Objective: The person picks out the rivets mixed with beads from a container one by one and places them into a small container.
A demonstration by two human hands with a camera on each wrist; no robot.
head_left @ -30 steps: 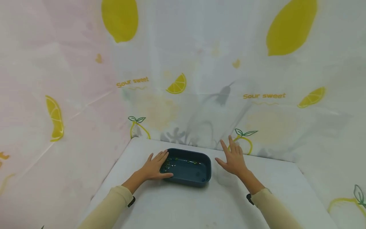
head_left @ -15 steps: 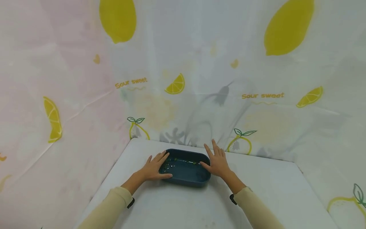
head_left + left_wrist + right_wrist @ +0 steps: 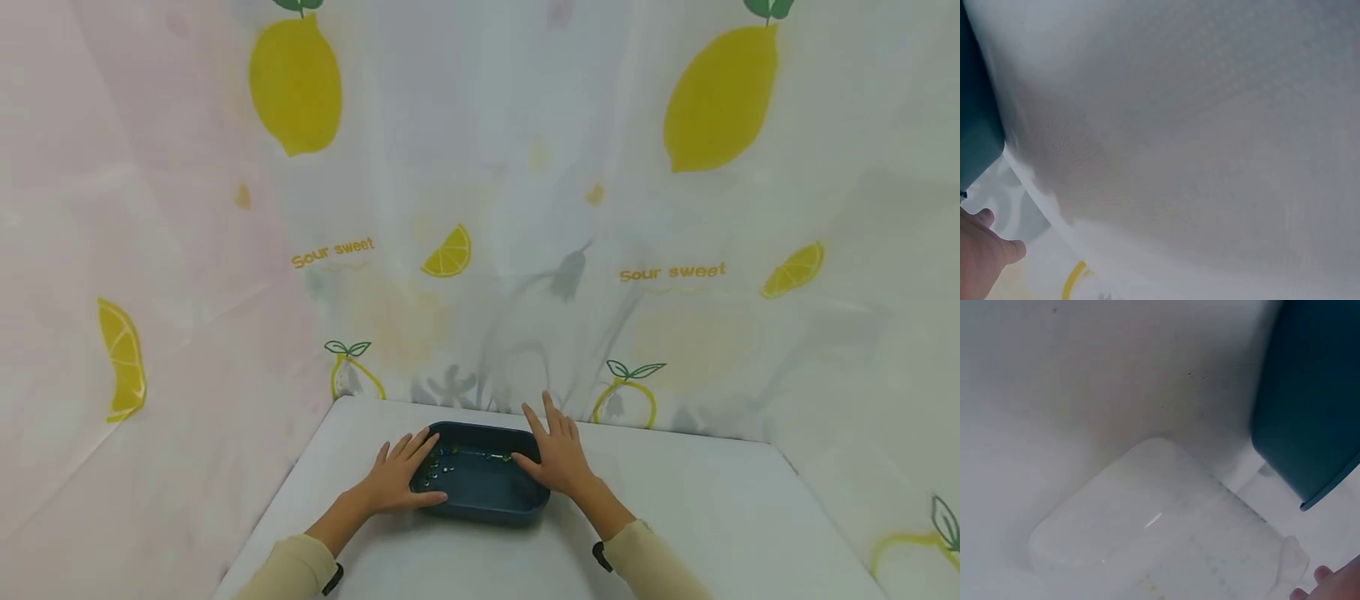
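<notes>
Orange lettering reading "Sour sweet" stands twice on the lemon-printed backdrop.

Teal container at left edge; left hand below; white tabletop.

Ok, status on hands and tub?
Left hand, right hand: fingers spread, at opposite ends of tub. Small pieces inside. Clear container close by, possible obstacle.

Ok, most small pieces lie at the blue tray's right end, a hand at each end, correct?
No: the head view shows most small pieces at the left end of the blue tray. The left hand and right hand are at opposite ends.
</notes>
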